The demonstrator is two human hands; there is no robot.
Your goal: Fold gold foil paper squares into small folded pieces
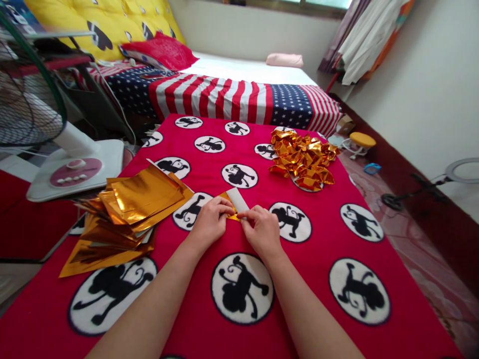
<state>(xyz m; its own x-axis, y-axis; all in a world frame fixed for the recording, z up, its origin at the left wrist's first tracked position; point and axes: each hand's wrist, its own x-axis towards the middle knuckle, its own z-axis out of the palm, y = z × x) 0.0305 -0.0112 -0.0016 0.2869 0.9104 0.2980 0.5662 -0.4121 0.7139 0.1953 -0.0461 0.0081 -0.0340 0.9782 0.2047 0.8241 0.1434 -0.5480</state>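
Observation:
Between both hands, in the middle of the table, lies a gold foil paper sheet (237,200), partly folded, its pale back showing along the top. My left hand (210,219) pinches its left side with fingers closed. On the right side, my right hand (262,228) presses the paper between thumb and fingers. The fingertips hide most of the near edge. To the left sits a loose stack of flat gold foil sheets (145,194). Far to the right is a heap of folded gold foil pieces (304,154).
A red cloth with monkey circles (318,279) covers the table. At the left stands a white fan base (86,167). A bed (224,97) with striped cover lies behind. On the floor at right are a yellow stool (362,139) and a ring light (462,169).

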